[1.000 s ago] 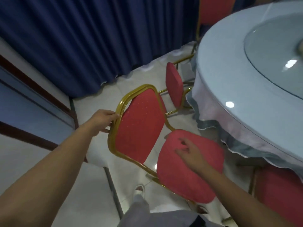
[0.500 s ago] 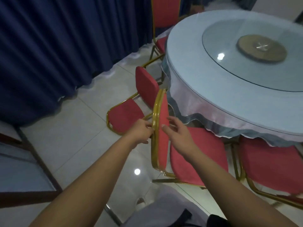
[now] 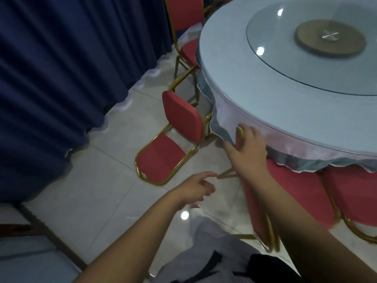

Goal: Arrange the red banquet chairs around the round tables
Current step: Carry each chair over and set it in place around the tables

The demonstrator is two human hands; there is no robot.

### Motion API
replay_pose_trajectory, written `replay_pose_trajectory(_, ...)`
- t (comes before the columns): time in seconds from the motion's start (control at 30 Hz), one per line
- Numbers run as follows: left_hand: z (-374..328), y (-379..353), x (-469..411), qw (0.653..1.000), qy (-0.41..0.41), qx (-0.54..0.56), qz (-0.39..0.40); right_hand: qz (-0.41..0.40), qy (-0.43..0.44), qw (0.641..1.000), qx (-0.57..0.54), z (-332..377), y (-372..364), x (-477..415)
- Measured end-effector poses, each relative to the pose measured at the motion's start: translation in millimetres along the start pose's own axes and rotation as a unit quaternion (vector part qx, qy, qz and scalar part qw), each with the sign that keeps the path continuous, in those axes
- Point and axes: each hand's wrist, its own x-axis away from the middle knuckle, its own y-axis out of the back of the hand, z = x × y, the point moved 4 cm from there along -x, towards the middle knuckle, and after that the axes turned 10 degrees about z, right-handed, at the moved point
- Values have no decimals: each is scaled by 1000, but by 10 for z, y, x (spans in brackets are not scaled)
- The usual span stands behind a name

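The red banquet chair (image 3: pixel 299 193) being placed stands at the near edge of the round surface (image 3: pixel 275 111), seen almost edge-on: its seat is tucked under the hanging white tablecloth (image 3: pixel 230 121) and its gold-framed back rises just outside the cloth. The right hand (image 3: pixel 247 149) lies over the top rail of that back, fingers spread and mostly straight, so it appears to press or steady rather than clasp. The left hand (image 3: pixel 195 185) hangs free beside the chair's gold leg, fingers loosely bent, holding nothing.

Just to the right, a second red chair (image 3: pixel 355 193) sits with its seat under the cloth, close beside the first. To the left, a third chair (image 3: pixel 181 117) lies tipped on the tiled floor (image 3: pixel 91 190), its framed back flat on the tiles and its seat pad standing up, near the cloth's hem. A fourth chair (image 3: pixel 183 17) stands upright at the far side, before the dark blue curtain (image 3: pixel 61 78).

The step in hand looks like the final seating of this chair at its place. The next move likely calls for reaching to the tipped chair, gripping its frame with both hands, righting it and turning its seat toward the surface, between its neighbours.
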Motion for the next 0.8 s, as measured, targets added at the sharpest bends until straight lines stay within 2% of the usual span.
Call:
replay_pose_trajectory(0.07,4,546,16,997,19,11,-74,3,49,998,-27,293,-187,-167)
replay_pose_trajectory(0.13,38,1063,39,990,25,30,-133,66,60,991,-102,496,-532,-354)
replay_pose_trajectory(0.27,242,1848,174,974,41,103,-198,206,-19,968,-143,633,-1318,-674)
replay_pose_trajectory(0.33,405,2140,260,966,53,131,-215,246,-61,954,-160,697,-1622,-754)
replay_pose_trajectory(0.4,565,2425,335,961,59,157,-218,268,-69,944,-181,819,-1866,-841)
replay_pose_trajectory(0.5,789,2908,389,957,76,176,-218,273,-83,942,-175,1011,-2138,-1028)
replay_pose_trajectory(0.63,996,3670,295,962,75,181,-190,231,-109,955,-154,1261,-2487,-1290)
replay_pose_trajectory(0.8,1135,4734,191,976,78,140,-147,153,-218,949,-168,1612,-2974,-1423)
